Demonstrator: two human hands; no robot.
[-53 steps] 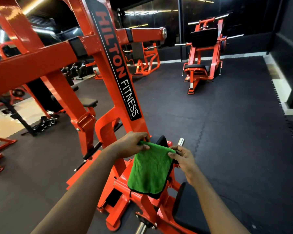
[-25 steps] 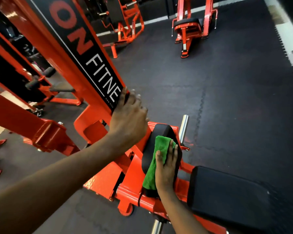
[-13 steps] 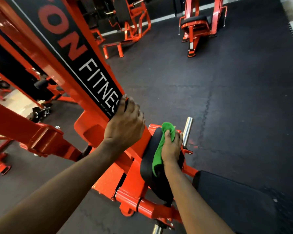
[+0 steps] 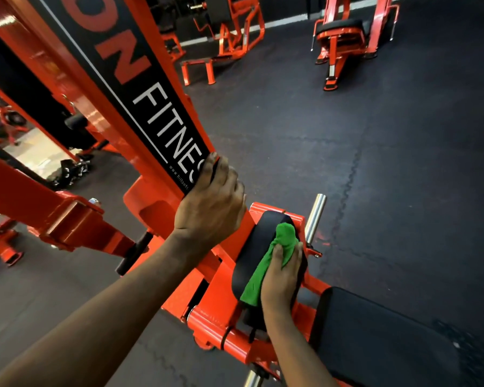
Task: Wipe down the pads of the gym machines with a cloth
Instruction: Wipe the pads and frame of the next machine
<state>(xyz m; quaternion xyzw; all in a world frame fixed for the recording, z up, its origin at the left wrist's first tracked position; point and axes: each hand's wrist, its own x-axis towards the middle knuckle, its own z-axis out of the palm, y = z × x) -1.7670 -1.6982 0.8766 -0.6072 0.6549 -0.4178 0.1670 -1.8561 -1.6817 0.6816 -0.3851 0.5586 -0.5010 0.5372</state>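
A bunched green cloth (image 4: 266, 268) lies against the upright black chest pad (image 4: 253, 247) of an orange machine. My right hand (image 4: 281, 277) presses the cloth onto the pad's face, fingers pointing up over it. My left hand (image 4: 210, 205) grips the slanted orange post (image 4: 140, 107) with the black FITNESS sign, fingers curled round its edge. The black seat pad (image 4: 380, 342) sits low at the right, just beside my right forearm.
A chrome peg (image 4: 315, 216) sticks up right of the chest pad. An orange lever arm (image 4: 48, 208) crosses at the left. More orange machines (image 4: 344, 37) stand far across the dark rubber floor (image 4: 375, 177).
My right hand has wiped the cloth up the chest pad and come slightly down again. My left hand has kept its grip on the post. The view has dipped closer.
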